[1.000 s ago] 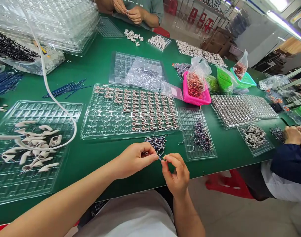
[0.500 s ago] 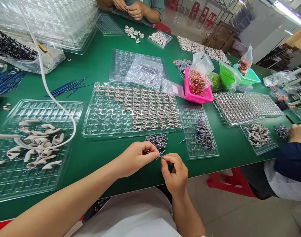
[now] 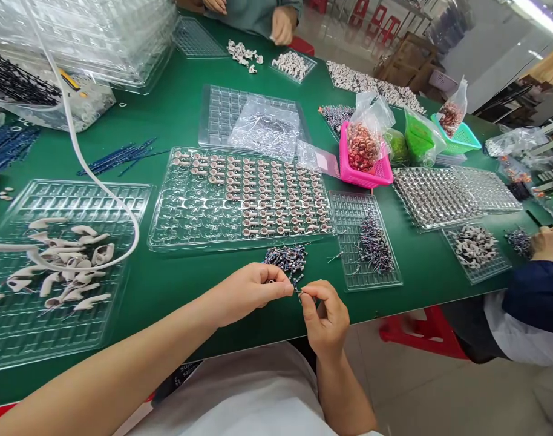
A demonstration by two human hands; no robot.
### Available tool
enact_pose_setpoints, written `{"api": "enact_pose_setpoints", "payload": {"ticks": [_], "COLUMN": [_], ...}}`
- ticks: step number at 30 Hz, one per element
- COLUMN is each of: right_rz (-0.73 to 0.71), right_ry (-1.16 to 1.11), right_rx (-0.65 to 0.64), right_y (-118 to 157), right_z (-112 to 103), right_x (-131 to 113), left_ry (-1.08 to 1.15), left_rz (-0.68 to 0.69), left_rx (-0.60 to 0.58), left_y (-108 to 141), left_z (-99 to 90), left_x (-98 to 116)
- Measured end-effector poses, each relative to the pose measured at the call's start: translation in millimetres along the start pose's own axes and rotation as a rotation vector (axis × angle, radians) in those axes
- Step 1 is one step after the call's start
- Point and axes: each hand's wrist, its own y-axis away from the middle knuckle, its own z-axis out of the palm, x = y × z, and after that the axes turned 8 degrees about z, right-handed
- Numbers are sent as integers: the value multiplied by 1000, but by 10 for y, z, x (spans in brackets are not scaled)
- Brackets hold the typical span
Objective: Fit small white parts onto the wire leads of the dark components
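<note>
Left hand (image 3: 256, 287) and right hand (image 3: 325, 315) each have thumb and index finger pinched together, the 2 sharing a fine wired part (image 3: 299, 293) between their fingertips, just in front of a pile of small wired components (image 3: 286, 259) on the green tabletop (image 3: 167, 297). On dark fabric (image 3: 179, 378) below the table edge, pale letters show, too partial to read

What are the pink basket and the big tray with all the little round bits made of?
The pink basket looks like smooth, slightly shiny plastic: bright, even colour and moulded holes. The big tray seems thin, clear, glossy plastic, because green shows through and its ridges catch the light.
</note>
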Motion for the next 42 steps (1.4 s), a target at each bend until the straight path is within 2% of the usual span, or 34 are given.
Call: {"api": "enact_pose_setpoints", "payload": {"ticks": [4, 11, 17, 19, 24, 26, 28, 31, 36, 39, 42], "right_rz": [51, 203, 258, 269, 277, 283, 285, 269, 214, 205, 207], "right_ry": [-68, -160, -211, -237, -287, -282, -267, -241, -188, -131, -93], "right_rx": [-2, 31, 114, 139, 159, 164, 175, 201, 206, 183, 160], "right_y": [16, 37, 20, 14, 7, 6, 6, 13, 40, 53, 58], "right_z": [-7, -19, 5, 19, 37, 37, 37, 40, 40, 27, 14], "right_x": [24, 47, 91, 115, 144, 140, 132, 123, 111, 100, 92], "left_ry": [-30, -141, -152, -62, 434, 501, 464, 291, -79, -203, -261], "left_rz": [13, 120, 163, 147, 61, 42, 49, 116, 276, 341, 350], "left_rx": [20, 120, 216, 230, 143, 122, 108, 108, 204, 251, 266], "left_y": [10, 61, 85, 82, 57, 40, 25, 13, 28, 36, 36], "left_z": [16, 54, -37, -79, -88, -58, -20, 42, 141, 169, 169], "left_x": [14, 41, 48, 59, 44, 27, 11, -20, -110, -142, -142]}}
